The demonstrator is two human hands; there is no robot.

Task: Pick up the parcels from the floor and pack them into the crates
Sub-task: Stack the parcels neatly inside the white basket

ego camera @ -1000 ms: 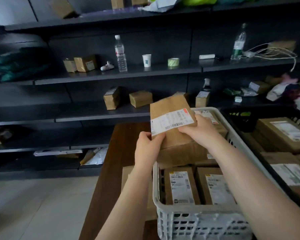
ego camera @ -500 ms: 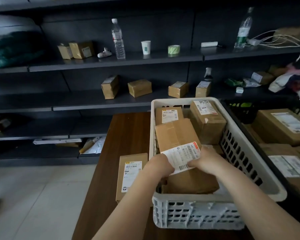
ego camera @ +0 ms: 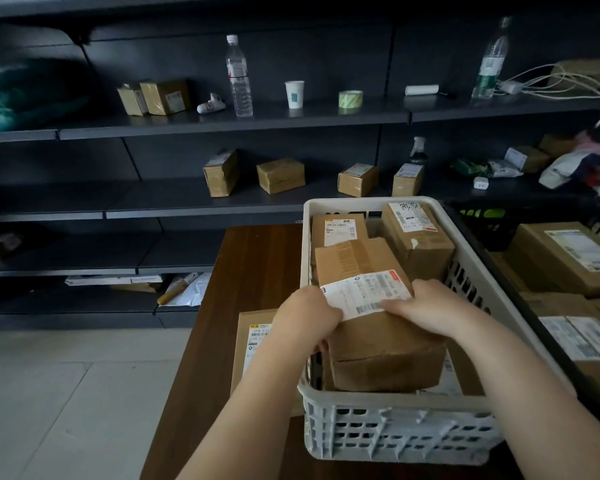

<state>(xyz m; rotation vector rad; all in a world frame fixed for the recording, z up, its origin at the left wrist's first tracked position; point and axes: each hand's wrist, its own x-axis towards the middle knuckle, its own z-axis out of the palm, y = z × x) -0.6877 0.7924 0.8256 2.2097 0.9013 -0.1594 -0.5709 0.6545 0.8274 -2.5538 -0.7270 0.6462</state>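
Note:
A brown cardboard parcel (ego camera: 367, 271) with a white label lies inside the white plastic crate (ego camera: 388, 431), on top of other parcels. My left hand (ego camera: 305, 317) grips its near left edge, fingers curled under. My right hand (ego camera: 426, 306) holds its near right side, thumb on the label. Two more labelled parcels (ego camera: 419, 237) sit at the crate's far end. A flat labelled parcel (ego camera: 253, 341) lies on the wooden table (ego camera: 253, 271) left of the crate, partly hidden by my left arm.
A dark crate (ego camera: 520, 216) holding larger boxes stands to the right. Dark shelves behind carry small boxes (ego camera: 281, 174), water bottles (ego camera: 238, 77), a paper cup, tape and cables. Pale tiled floor (ego camera: 66, 393) lies to the left of the table.
Both hands have lowered the parcel from above the crate down into it and laid it flat on the other parcels. The view has tilted down a little.

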